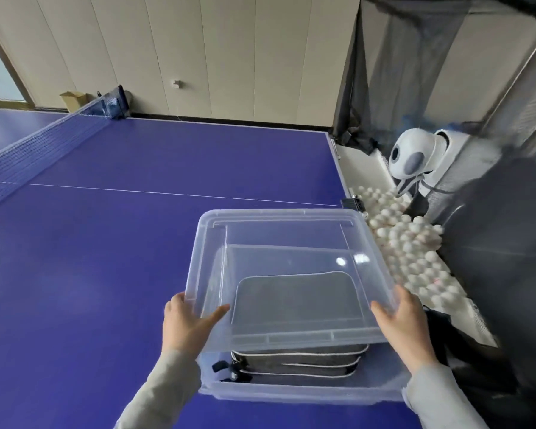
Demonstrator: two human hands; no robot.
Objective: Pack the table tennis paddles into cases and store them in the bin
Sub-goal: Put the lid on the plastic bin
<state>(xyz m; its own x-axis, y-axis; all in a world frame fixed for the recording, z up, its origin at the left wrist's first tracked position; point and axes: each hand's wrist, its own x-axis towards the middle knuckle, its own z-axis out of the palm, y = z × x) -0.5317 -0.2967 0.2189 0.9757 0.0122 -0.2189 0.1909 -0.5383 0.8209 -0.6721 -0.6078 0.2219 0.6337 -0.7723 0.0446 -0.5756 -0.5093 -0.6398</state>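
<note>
Left hand: the left hand, in a grey sleeve, grips the near-left edge of the clear plastic lid; the thumb lies on top, pointing inward, and the other fingers are hidden beneath.
Lid: the clear, rectangular plastic lid is held above the bin, tilted, its far edge higher and further from the person than the bin's mouth; its long axis runs left to right, across the person.
Cases: stacked grey fabric paddle cases with white piping lie flat inside the bin, their zipped edges facing the person; at least two layers show, the top one seen through the lid.
Bin: the clear plastic storage bin sits on the near edge of the blue table tennis table, directly under the near half of the lid.
Right hand: the right hand holds the near-right edge of the lid, fingers curled over its rim.
Key relation: the bin lies below and slightly nearer than the lid; both hands are equally close, one on each short side.
Next move, likely: draw the lid back and lower it level until its rim meets the bin's.
Beside the table: many white balls lie loose to the right.
</note>
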